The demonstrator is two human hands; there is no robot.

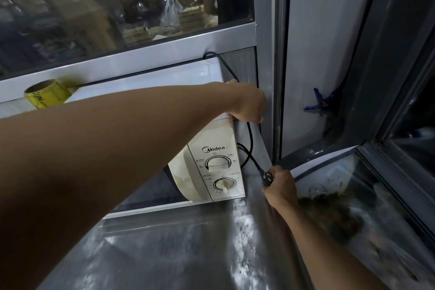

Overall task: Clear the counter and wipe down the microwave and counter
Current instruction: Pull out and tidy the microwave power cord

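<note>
A white Midea microwave (215, 160) with two dials stands on the steel counter (179, 249) against the window frame. My left hand (247, 103) reaches over its top right corner, fingers curled down around the black power cord (249, 134) beside the microwave. My right hand (281, 187) grips the cord's black plug (268, 176) low at the microwave's right front. The cord loops from behind the microwave down along its right side.
A yellow tape roll (47, 94) lies on the microwave's top at the left. A blue clamp (319, 102) hangs on the right wall panel. Below right, a glass-topped case (353, 195) holds dark clutter. A window with a grey frame (141, 54) stands behind.
</note>
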